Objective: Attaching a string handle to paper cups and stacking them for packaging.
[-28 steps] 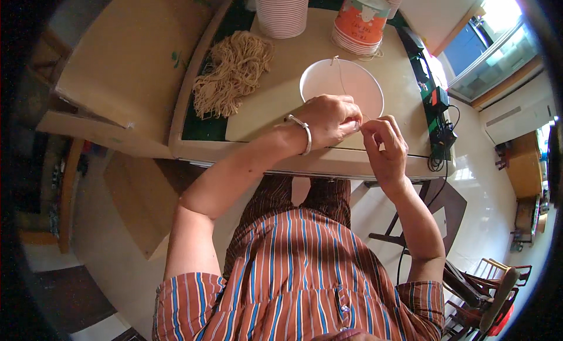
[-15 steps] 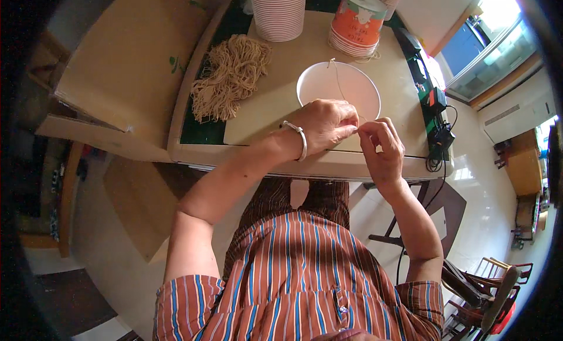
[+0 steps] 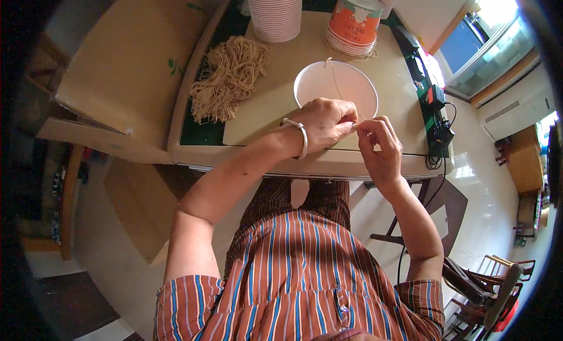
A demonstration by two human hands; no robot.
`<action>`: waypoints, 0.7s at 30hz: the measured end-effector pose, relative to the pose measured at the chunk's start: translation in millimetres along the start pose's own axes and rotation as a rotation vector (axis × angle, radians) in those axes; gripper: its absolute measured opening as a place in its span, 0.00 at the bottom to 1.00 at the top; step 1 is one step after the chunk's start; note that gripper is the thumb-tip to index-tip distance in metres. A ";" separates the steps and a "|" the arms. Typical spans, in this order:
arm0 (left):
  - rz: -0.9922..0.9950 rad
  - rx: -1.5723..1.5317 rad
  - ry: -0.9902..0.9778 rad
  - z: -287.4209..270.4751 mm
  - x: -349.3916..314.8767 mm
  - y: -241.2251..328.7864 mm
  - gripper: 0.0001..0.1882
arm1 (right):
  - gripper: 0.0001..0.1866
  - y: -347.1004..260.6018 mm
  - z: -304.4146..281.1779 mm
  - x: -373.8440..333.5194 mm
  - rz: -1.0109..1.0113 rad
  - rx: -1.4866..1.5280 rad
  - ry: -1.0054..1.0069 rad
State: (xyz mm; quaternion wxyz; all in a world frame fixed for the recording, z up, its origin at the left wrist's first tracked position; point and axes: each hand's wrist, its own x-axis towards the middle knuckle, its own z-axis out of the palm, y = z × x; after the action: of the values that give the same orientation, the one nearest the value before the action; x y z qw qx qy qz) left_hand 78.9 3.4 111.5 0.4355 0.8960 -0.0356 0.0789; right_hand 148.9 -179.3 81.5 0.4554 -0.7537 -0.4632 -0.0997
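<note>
A white paper cup (image 3: 362,90) is on the table close to my hands, its open mouth turned up toward me. One thin beige string (image 3: 335,77) is fixed at the cup's far rim and runs across the mouth to the near rim. There my left hand (image 3: 324,123), with a pale bracelet at the wrist, pinches the string, covering part of the cup's near side. Just to its right, my right hand (image 3: 382,150) has thumb and forefinger closed on the string as well. The fingertips of both hands almost meet; the string's end between them is hard to see.
A heap of beige strings (image 3: 230,77) lies left of the cup. Behind stand a tall stack of cups (image 3: 274,15) and a shorter stack of orange printed cups (image 3: 353,24). Black adapters and cables (image 3: 438,133) line the table's right edge. A large cardboard box (image 3: 126,65) adjoins the left.
Both hands stay at the near rim with fingers still pinched, shifting only slightly. The whole view has moved a little; the cup and stacks appear a few pixels further left.
</note>
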 end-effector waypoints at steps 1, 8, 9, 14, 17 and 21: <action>-0.014 0.011 -0.004 0.4 0.6 -0.1 0.10 | 0.06 0.4 0.3 -0.4 0.001 -0.008 0.000; -0.071 -0.034 0.049 1.4 0.6 3.1 0.09 | 0.06 1.0 1.5 -0.4 0.001 0.009 0.013; -0.071 -0.032 0.048 1.3 0.7 3.6 0.09 | 0.06 1.7 2.0 -0.5 0.004 0.017 0.018; -0.075 0.004 0.094 6.1 1.3 2.4 0.09 | 0.06 6.1 4.4 -1.9 0.023 0.031 0.038; -0.057 0.018 0.126 9.3 0.7 1.0 0.09 | 0.06 5.4 4.8 -1.9 0.026 0.030 0.049; -0.091 0.025 0.111 9.4 0.4 4.6 0.09 | 0.06 4.8 5.5 -2.3 0.058 0.064 0.060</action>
State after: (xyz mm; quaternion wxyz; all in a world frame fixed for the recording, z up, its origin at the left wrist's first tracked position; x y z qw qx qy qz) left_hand 79.8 -6.8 109.4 0.4286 0.8964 0.0305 0.1090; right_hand 149.9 -177.2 74.1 0.4955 -0.7487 -0.4302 -0.0940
